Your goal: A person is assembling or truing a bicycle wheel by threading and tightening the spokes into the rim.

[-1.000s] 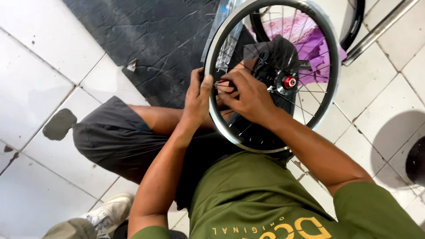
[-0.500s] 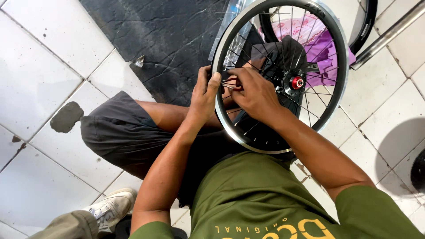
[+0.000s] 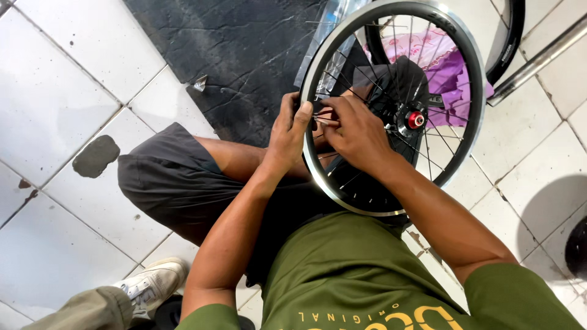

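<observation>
A small spoked bicycle wheel with a silver rim (image 3: 465,67) and a red hub cap (image 3: 416,119) rests upright on my lap. My left hand (image 3: 287,131) grips the rim at its left side, thumb over the edge. My right hand (image 3: 354,131) is inside the wheel, its fingers pinched on a thin spoke (image 3: 327,121) right beside the left hand. Whether a small tool sits in those fingers cannot be told.
A black rubber mat (image 3: 244,55) lies ahead on the white tiled floor (image 3: 67,79). Behind the wheel are a purple cloth (image 3: 449,67), a black tyre (image 3: 510,43) and a metal tube (image 3: 538,58). Another person's leg and white shoe (image 3: 150,284) are at lower left.
Both hands stay at the same spot on the rim; the fingers of my right hand shifted slightly on the spoke. The camera view drifted a little.
</observation>
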